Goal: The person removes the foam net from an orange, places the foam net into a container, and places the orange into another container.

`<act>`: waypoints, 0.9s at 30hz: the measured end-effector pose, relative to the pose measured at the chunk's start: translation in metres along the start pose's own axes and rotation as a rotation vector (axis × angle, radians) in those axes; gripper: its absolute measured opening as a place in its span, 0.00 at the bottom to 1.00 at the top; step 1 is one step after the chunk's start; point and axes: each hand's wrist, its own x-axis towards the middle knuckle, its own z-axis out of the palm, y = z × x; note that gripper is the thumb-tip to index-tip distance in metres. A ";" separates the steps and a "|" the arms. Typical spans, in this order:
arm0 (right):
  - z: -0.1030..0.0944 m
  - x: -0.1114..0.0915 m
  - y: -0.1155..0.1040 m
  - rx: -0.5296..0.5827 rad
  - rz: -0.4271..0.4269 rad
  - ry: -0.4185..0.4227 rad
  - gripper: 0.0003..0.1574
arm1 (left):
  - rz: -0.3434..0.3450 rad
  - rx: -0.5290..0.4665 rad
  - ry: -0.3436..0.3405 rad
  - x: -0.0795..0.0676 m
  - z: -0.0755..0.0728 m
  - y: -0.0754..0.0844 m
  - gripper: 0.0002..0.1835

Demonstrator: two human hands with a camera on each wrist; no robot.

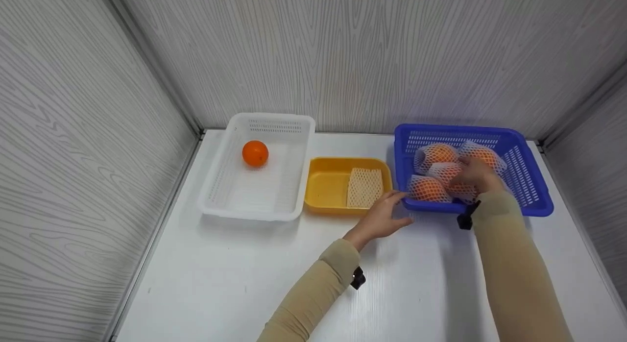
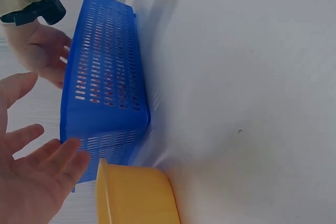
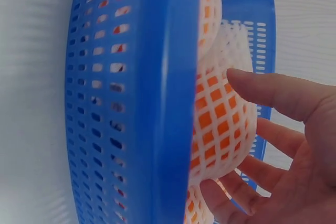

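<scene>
Inside the blue basket (image 1: pixel 536 195) lie several oranges in white foam nets, among them a netted orange (image 3: pixel 220 119) beside my right hand (image 1: pixel 476 174). The right thumb overlaps the front of its net, while the spread fingers (image 3: pixel 283 137) lie along its far side, their tips partly hidden. My left hand (image 1: pixel 379 218) grips nothing; its fingers are extended at the basket's near left corner, close to the yellow tray (image 1: pixel 325 187). A flat, empty foam net (image 1: pixel 365 187) lies in the tray's right half.
A white basket (image 1: pixel 252 215) stands left of the yellow tray, with one bare orange (image 1: pixel 255 153) in it. All three containers stand on a white table (image 1: pixel 235 278). Wood-grain panels (image 1: pixel 343 53) rise behind and at both sides.
</scene>
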 end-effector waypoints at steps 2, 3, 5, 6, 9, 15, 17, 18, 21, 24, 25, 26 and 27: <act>0.000 -0.002 0.001 -0.022 0.003 -0.002 0.61 | -0.017 -0.056 0.015 0.001 0.000 -0.001 0.35; 0.000 -0.003 0.002 -0.031 0.008 -0.003 0.62 | -0.024 -0.082 0.022 0.002 0.000 -0.001 0.35; 0.001 -0.005 0.003 -0.059 0.016 -0.005 0.63 | -0.036 -0.120 0.033 0.002 0.000 -0.001 0.34; 0.001 -0.006 0.003 -0.079 0.017 -0.003 0.64 | -0.042 -0.132 0.035 0.003 -0.001 -0.001 0.33; 0.002 -0.007 0.004 -0.150 0.013 -0.006 0.65 | -0.056 -0.158 0.040 0.003 -0.001 -0.001 0.33; 0.004 -0.010 0.004 -0.212 0.051 0.002 0.68 | -0.050 -0.169 0.044 0.004 -0.001 -0.003 0.33; 0.006 -0.012 0.003 -0.240 0.067 0.029 0.68 | -0.046 -0.165 0.044 0.004 -0.001 -0.004 0.33; 0.006 -0.013 0.003 -0.254 0.070 0.043 0.68 | -0.043 -0.162 0.044 0.004 -0.001 -0.004 0.33; 0.008 -0.014 0.003 -0.301 0.066 0.082 0.68 | -0.035 -0.158 0.042 0.004 0.000 -0.004 0.34; 0.009 -0.014 0.003 -0.285 0.076 0.066 0.71 | -0.028 -0.160 0.040 0.004 0.001 -0.005 0.34; 0.009 -0.013 0.003 -0.269 0.082 0.051 0.72 | -0.029 -0.166 0.041 0.004 0.001 -0.005 0.34; 0.009 -0.013 0.004 -0.258 0.081 0.036 0.72 | -0.029 -0.174 0.041 0.005 0.001 -0.005 0.34; 0.009 -0.012 0.004 -0.242 0.080 0.023 0.73 | -0.030 -0.180 0.042 0.005 0.001 -0.006 0.33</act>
